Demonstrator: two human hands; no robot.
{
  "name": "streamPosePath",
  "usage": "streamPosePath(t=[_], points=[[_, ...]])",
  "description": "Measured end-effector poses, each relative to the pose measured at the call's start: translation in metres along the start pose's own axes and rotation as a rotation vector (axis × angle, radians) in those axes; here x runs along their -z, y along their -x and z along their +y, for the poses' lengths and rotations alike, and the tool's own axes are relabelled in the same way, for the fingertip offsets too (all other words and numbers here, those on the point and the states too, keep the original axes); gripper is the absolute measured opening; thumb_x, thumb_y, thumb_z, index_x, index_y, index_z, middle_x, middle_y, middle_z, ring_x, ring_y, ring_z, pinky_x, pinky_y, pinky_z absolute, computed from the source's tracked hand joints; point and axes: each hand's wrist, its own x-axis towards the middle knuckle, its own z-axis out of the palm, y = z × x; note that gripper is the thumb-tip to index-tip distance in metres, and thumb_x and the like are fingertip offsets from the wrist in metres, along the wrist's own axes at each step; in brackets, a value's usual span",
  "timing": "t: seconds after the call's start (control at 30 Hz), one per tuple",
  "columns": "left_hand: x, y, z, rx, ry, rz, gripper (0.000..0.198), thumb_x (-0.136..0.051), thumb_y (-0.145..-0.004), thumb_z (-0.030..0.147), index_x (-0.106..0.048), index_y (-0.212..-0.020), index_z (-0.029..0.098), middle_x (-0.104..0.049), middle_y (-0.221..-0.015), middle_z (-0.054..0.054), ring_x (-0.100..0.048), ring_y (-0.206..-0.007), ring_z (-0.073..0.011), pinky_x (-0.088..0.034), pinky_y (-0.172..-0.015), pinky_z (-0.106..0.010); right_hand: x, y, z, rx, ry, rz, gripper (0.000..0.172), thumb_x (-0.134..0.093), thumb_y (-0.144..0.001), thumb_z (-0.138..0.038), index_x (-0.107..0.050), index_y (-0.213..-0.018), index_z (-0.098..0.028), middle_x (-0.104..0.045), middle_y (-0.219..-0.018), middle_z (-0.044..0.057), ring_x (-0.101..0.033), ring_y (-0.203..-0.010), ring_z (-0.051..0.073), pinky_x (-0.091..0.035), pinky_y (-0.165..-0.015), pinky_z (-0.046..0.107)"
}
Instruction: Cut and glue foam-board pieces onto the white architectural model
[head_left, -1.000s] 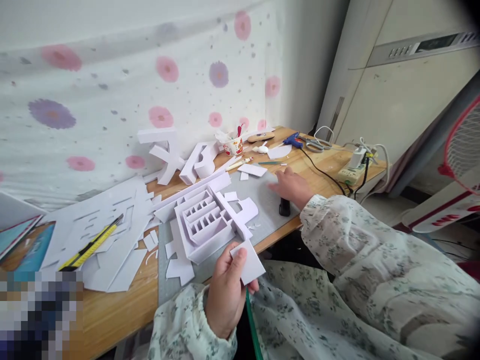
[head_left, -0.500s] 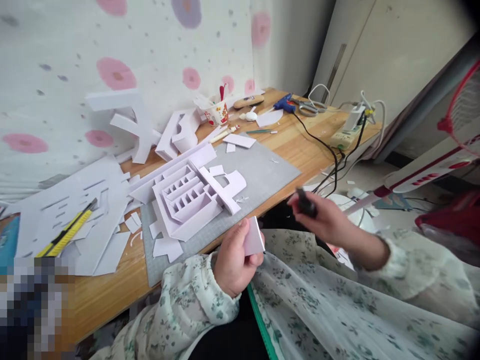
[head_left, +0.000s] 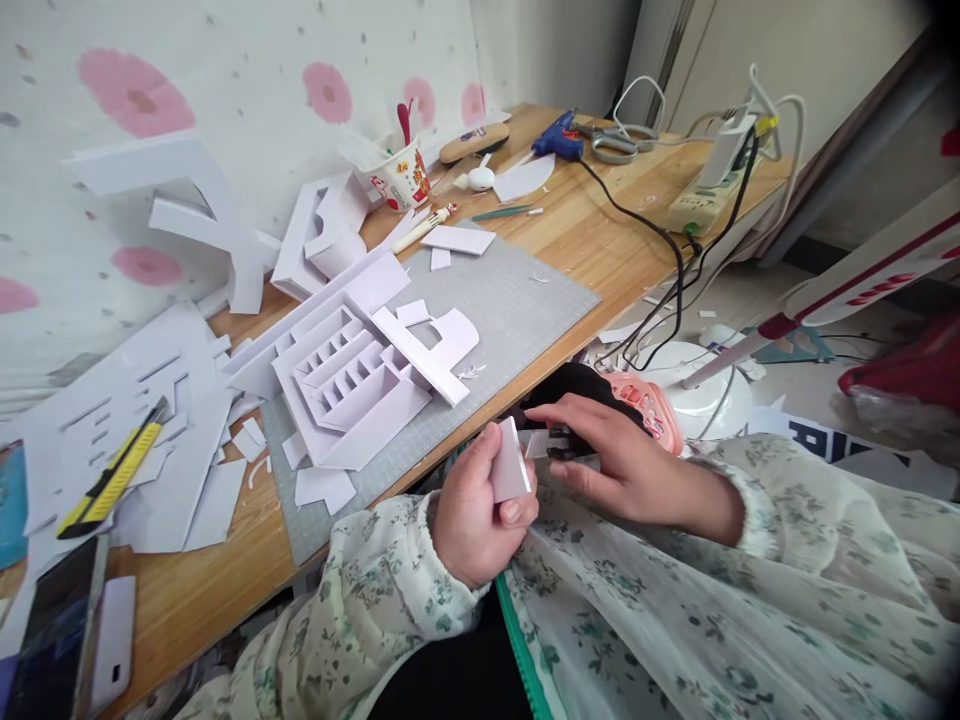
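Note:
My left hand [head_left: 480,510] is closed on a small white board piece [head_left: 510,468], held upright at an angle with its thin edge facing right. Just right of it, my right hand [head_left: 626,460] has its thumb and fingers around a black-handled tool [head_left: 577,441]. A pale, flat blade-like end of the tool points towards the board piece; whether they touch I cannot tell. On the grey cutting mat [head_left: 517,290] beyond my hands lies a white board model [head_left: 360,385] with rows of small compartments.
At left, a yellow-black utility knife [head_left: 112,475] lies on cut white sheets [head_left: 191,440], with a phone [head_left: 56,630] nearer. A paper cup [head_left: 405,178], blue glue gun [head_left: 559,137], scissors [head_left: 615,145] and power strip [head_left: 697,205] stand farther back. A black cable [head_left: 637,215] hangs off the edge.
My right hand has come down and left with the black tool, up beside the board piece. My left hand keeps its hold. The view has shifted somewhat.

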Motion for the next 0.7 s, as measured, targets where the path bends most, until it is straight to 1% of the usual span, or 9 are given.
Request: streamPosePath(t=[0.03, 0.1, 0.17, 0.27, 0.3, 0.4, 0.5, 0.57, 0.7], points=[[0.0, 0.0, 0.0, -0.001, 0.0, -0.007, 0.03, -0.056, -0.088, 0.041, -0.046, -0.072, 0.017, -0.046, -0.047, 0.007, -0.028, -0.029, -0.0017, -0.022, -0.031, -0.012, 0.001, 0.001, 0.002, 0.009, -0.046, 0.006, 0.033, -0.056, -0.089, -0.03, -0.054, -0.117, -0.014, -0.062, -0.099, 0.01, -0.058, -0.09, 0.018, -0.047, -0.079, 0.03], [-0.001, 0.0, 0.001, 0.002, -0.003, -0.02, 0.033, -0.054, -0.089, 0.04, -0.046, -0.069, 0.016, -0.048, -0.049, 0.006, -0.03, -0.03, -0.0013, -0.022, -0.031, -0.012, 0.001, 0.004, 0.005, 0.014, -0.079, 0.043, 0.02, -0.06, -0.087, -0.026, -0.056, -0.105, -0.016, -0.064, -0.092, 0.006, -0.059, -0.082, 0.014, -0.047, -0.073, 0.025], [-0.002, 0.0, 0.002, 0.006, -0.006, -0.026, 0.034, -0.053, -0.09, 0.04, -0.046, -0.067, 0.015, -0.05, -0.052, 0.005, -0.031, -0.03, -0.0007, -0.023, -0.031, -0.011, -0.001, 0.006, 0.008, 0.006, -0.031, 0.095, 0.012, -0.063, -0.086, -0.024, -0.057, -0.093, -0.017, -0.063, -0.081, 0.002, -0.057, -0.071, 0.012, -0.044, -0.064, 0.022], [-0.002, 0.001, 0.002, 0.022, 0.01, -0.01, 0.033, -0.055, -0.089, 0.04, -0.048, -0.068, 0.015, -0.047, -0.051, 0.006, -0.031, -0.03, -0.0009, -0.023, -0.03, -0.011, -0.007, 0.005, 0.005, 0.001, 0.084, 0.144, 0.005, -0.06, -0.086, -0.021, -0.058, -0.088, -0.017, -0.06, -0.072, 0.001, -0.053, -0.064, 0.012, -0.038, -0.057, 0.023], [-0.002, 0.001, 0.001, 0.019, 0.024, 0.007, 0.032, -0.057, -0.088, 0.04, -0.049, -0.069, 0.015, -0.047, -0.052, 0.007, -0.031, -0.03, -0.0008, -0.024, -0.03, -0.011, -0.008, 0.003, 0.003, -0.003, 0.11, 0.135, 0.004, -0.057, -0.087, -0.019, -0.06, -0.088, -0.017, -0.059, -0.073, 0.002, -0.053, -0.065, 0.013, -0.037, -0.057, 0.024], [-0.001, 0.002, 0.0, 0.005, 0.053, 0.046, 0.032, -0.064, -0.083, 0.039, -0.048, -0.069, 0.015, -0.049, -0.055, 0.008, -0.029, -0.029, 0.0002, -0.024, -0.029, -0.011, -0.012, -0.003, -0.004, -0.02, 0.179, 0.089, 0.01, -0.055, -0.082, -0.014, -0.063, -0.088, -0.016, -0.057, -0.075, 0.005, -0.051, -0.071, 0.017, -0.036, -0.061, 0.027], [0.001, 0.002, -0.001, 0.018, 0.047, 0.052, 0.033, -0.067, -0.082, 0.039, -0.047, -0.067, 0.015, -0.049, -0.057, 0.009, -0.029, -0.029, 0.0007, -0.024, -0.029, -0.011, -0.017, -0.006, -0.007, -0.022, 0.234, 0.085, 0.006, -0.057, -0.076, -0.014, -0.062, -0.079, -0.015, -0.056, -0.073, 0.005, -0.049, -0.069, 0.017, -0.034, -0.061, 0.028], [0.001, 0.002, -0.001, 0.019, 0.038, 0.044, 0.034, -0.066, -0.082, 0.038, -0.047, -0.067, 0.015, -0.048, -0.056, 0.009, -0.029, -0.029, 0.0006, -0.024, -0.029, -0.011, -0.02, -0.006, -0.006, -0.02, 0.253, 0.091, 0.005, -0.056, -0.077, -0.016, -0.06, -0.075, -0.015, -0.055, -0.071, 0.004, -0.047, -0.067, 0.016, -0.033, -0.06, 0.028], [0.0, 0.004, -0.001, 0.019, 0.021, 0.016, 0.036, -0.063, -0.084, 0.039, -0.044, -0.065, 0.016, -0.05, -0.058, 0.008, -0.032, -0.029, 0.0003, -0.024, -0.029, -0.012, -0.022, -0.006, -0.004, -0.05, 0.288, 0.099, 0.013, -0.054, -0.083, -0.021, -0.059, -0.072, -0.016, -0.057, -0.069, 0.004, -0.048, -0.066, 0.016, -0.033, -0.06, 0.028]])
